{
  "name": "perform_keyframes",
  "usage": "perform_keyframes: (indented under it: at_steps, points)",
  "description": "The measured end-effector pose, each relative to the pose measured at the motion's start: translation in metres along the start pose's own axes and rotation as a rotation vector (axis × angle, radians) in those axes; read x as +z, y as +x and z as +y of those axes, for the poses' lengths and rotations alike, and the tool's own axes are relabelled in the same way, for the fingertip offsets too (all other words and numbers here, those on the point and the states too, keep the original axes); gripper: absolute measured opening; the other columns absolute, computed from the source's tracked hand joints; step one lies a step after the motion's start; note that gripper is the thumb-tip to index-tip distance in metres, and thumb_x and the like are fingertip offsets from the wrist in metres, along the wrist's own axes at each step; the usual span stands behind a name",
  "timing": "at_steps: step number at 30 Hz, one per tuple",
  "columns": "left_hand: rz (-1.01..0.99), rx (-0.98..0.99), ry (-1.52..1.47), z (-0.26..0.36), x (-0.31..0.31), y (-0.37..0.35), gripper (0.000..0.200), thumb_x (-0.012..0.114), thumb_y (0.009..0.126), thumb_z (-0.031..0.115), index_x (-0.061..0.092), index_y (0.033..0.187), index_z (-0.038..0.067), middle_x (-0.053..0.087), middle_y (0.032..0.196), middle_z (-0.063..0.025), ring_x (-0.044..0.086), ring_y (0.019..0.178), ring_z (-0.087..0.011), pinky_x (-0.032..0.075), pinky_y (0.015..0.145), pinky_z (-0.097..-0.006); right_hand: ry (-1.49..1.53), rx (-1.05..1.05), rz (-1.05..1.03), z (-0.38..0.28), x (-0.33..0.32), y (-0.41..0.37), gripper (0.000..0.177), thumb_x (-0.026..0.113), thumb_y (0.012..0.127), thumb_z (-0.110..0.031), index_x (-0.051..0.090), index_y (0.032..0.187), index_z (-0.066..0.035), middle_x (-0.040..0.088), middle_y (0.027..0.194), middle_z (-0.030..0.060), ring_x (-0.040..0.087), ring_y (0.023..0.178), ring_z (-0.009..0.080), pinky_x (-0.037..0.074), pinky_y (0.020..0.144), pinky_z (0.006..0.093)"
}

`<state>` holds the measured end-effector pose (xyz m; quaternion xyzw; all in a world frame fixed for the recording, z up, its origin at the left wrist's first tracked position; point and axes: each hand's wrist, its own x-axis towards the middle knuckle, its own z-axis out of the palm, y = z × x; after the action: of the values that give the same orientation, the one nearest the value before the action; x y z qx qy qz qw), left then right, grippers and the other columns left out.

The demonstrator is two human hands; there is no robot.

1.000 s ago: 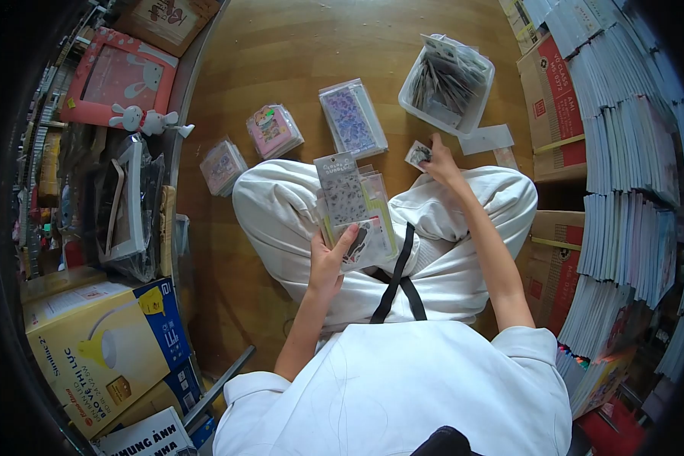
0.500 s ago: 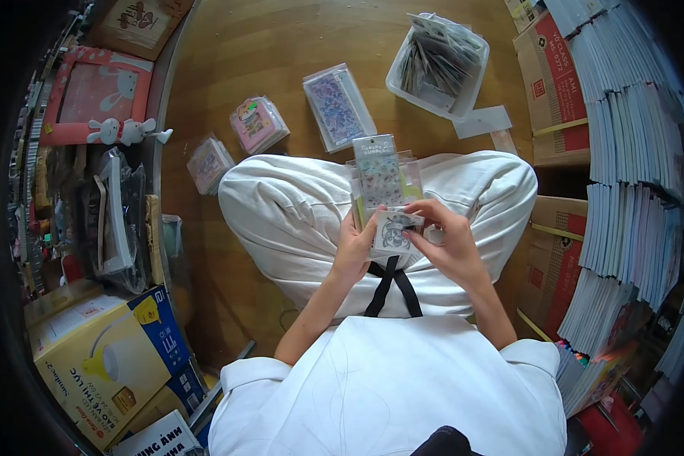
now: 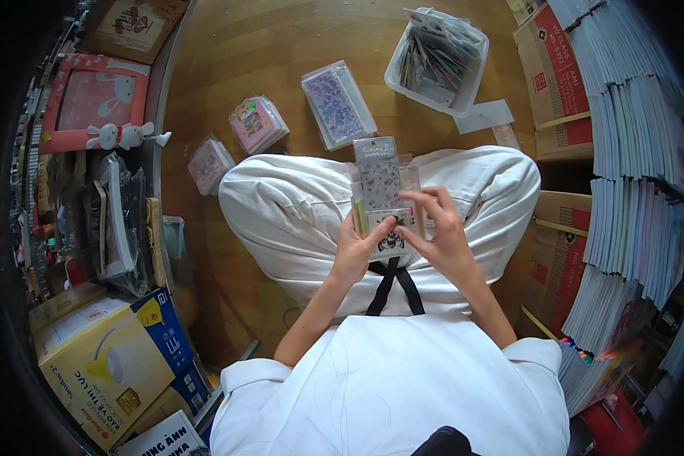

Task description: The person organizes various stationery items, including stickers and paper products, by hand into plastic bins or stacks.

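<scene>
My left hand (image 3: 352, 247) is closed around a small stack of sticker packets, its thumb pressing on a small white card with a black drawing (image 3: 391, 234). Beneath that card, a longer sticker sheet (image 3: 378, 178) with small grey designs points away from me. Other clear-edged packets stick out around it. My right hand (image 3: 441, 228) is at the stack's right side with its fingers apart. Its thumb reaches the small card and its index finger comes near the long sheet. Both hands are over my lap.
On the wooden floor ahead lie a purple-patterned packet stack (image 3: 334, 102), a pink packet stack (image 3: 258, 125) and a smaller stack (image 3: 210, 166). A white plastic bin (image 3: 471, 91) holds many packets. Boxes and notebook piles (image 3: 631, 144) line the right; a lamp box (image 3: 106, 365) stands left.
My right fingers have loosened from the small card and spread upward. The card now lies under my left thumb, showing a darker drawing. The long sheet looks greyer.
</scene>
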<state>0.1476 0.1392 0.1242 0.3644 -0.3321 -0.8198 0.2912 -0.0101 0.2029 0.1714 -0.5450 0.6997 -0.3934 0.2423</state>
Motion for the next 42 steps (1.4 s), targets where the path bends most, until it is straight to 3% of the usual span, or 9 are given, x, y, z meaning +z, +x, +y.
perform_keyframes:
  at_steps: [1,4,7,11,15,27,33,36,42]
  points:
    - [-0.014,-0.004,-0.009,0.002,-0.002,-0.001,0.043,0.07,0.085,0.008,0.049,0.121,-0.001,0.062,0.112,-0.0093,0.061,0.1,-0.0139,0.051,0.087,-0.0281,-0.091,-0.039,0.084,0.001,0.001,-0.001,0.059,0.076,0.075,-0.011,0.05,0.128,-0.007,0.055,0.105,0.0117,0.058,0.086,0.0213,0.049,0.077,0.0325]
    - [-0.053,-0.014,-0.03,0.009,-0.005,-0.004,0.041,0.07,0.085,0.008,0.05,0.12,-0.001,0.063,0.11,-0.0095,0.062,0.099,-0.0138,0.051,0.087,-0.028,0.378,0.328,0.088,0.008,0.007,-0.013,0.074,0.075,0.081,-0.019,0.032,0.14,-0.005,0.053,0.118,0.0151,0.054,0.104,0.0228,0.047,0.087,0.0347]
    - [-0.067,-0.001,0.005,0.011,-0.004,-0.007,0.039,0.069,0.085,0.007,0.051,0.119,-0.001,0.063,0.108,-0.0092,0.062,0.097,-0.0133,0.051,0.086,-0.0273,0.946,0.57,-0.282,0.014,0.005,-0.018,0.074,0.069,0.087,-0.025,0.024,0.141,0.0,0.051,0.125,0.0161,0.052,0.111,0.0229,0.045,0.092,0.0349]
    - [-0.027,0.065,0.11,0.0,-0.005,-0.009,0.037,0.068,0.086,0.007,0.051,0.118,-0.001,0.064,0.108,-0.0091,0.061,0.097,-0.0127,0.051,0.085,-0.0262,0.499,0.363,-0.054,0.009,0.039,-0.033,0.056,0.062,0.092,-0.031,0.033,0.13,0.0,0.057,0.111,0.0159,0.059,0.1,0.0191,0.049,0.088,0.0314]
    - [0.018,0.074,0.093,0.004,-0.002,-0.012,0.036,0.068,0.087,0.008,0.051,0.118,-0.001,0.063,0.107,-0.0087,0.061,0.097,-0.0126,0.05,0.085,-0.026,0.679,0.575,-0.276,0.004,0.024,-0.022,0.047,0.061,0.093,-0.028,0.038,0.123,0.001,0.06,0.102,0.0114,0.061,0.092,0.0148,0.052,0.075,0.0257]
    - [-0.02,0.072,0.293,0.011,-0.01,-0.02,0.036,0.074,0.084,0.016,0.058,0.11,-0.003,0.067,0.099,-0.0081,0.063,0.089,-0.0112,0.05,0.078,-0.0244,0.867,0.317,-0.131,0.005,0.029,-0.029,0.038,0.065,0.09,-0.012,0.047,0.119,0.003,0.06,0.104,0.0074,0.057,0.093,0.0096,0.048,0.081,0.0246]
    - [-0.07,0.079,0.339,0.021,-0.016,-0.022,0.036,0.075,0.082,0.014,0.059,0.109,-0.003,0.068,0.099,-0.0091,0.064,0.088,-0.0122,0.053,0.077,-0.0262,0.79,0.149,-0.028,0.019,0.016,-0.015,0.056,0.064,0.09,-0.011,0.036,0.137,-0.001,0.058,0.102,0.0099,0.058,0.084,0.0098,0.048,0.076,0.0248]
    - [-0.167,0.094,0.376,0.024,-0.019,-0.025,0.036,0.075,0.081,0.013,0.058,0.109,-0.002,0.068,0.1,-0.0098,0.065,0.088,-0.0133,0.054,0.077,-0.0277,0.658,0.06,0.07,0.014,-0.017,0.009,0.052,0.062,0.091,-0.011,0.041,0.137,-0.002,0.058,0.101,0.0096,0.058,0.079,0.0105,0.049,0.074,0.0253]
    - [-0.19,0.052,0.377,0.026,-0.015,-0.03,0.04,0.077,0.078,0.011,0.058,0.111,-0.004,0.068,0.1,-0.0121,0.066,0.088,-0.0156,0.055,0.078,-0.0291,0.632,0.056,-0.167,0.019,-0.031,0.02,0.02,0.056,0.095,-0.006,0.06,0.112,0.002,0.06,0.096,0.0036,0.055,0.082,0.0056,0.045,0.073,0.0202]
